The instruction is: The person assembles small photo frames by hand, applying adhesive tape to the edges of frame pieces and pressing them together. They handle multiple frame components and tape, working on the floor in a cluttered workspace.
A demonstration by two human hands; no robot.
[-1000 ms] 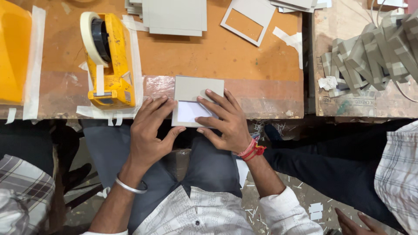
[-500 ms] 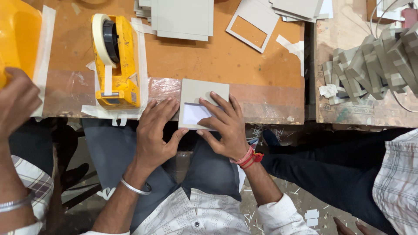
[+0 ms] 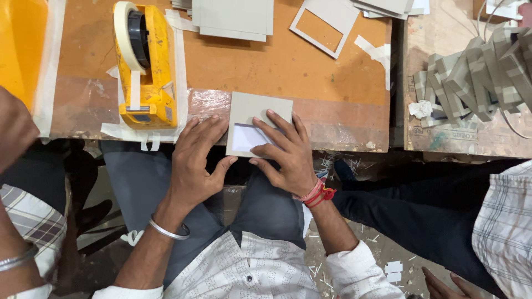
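A grey cardboard square (image 3: 252,108) with a white panel (image 3: 247,138) lies at the near edge of the orange-brown table (image 3: 288,66). My left hand (image 3: 195,160) grips its lower left side, thumb stretched toward the bottom edge. My right hand (image 3: 285,152) presses flat on the card's right part, fingers spread over the grey board and the white panel. A steel bangle circles my left wrist, red threads my right.
A yellow tape dispenser (image 3: 145,61) stands just left of the card. Grey boards (image 3: 233,19) and a cut-out frame (image 3: 326,25) lie farther back. Folded grey pieces (image 3: 476,77) pile on the right bench. Another person's hand (image 3: 14,133) is at far left, another person's legs at right.
The view has shifted slightly; both hands stay on the card, pressing it. Another person's hand has come into view at the far left.
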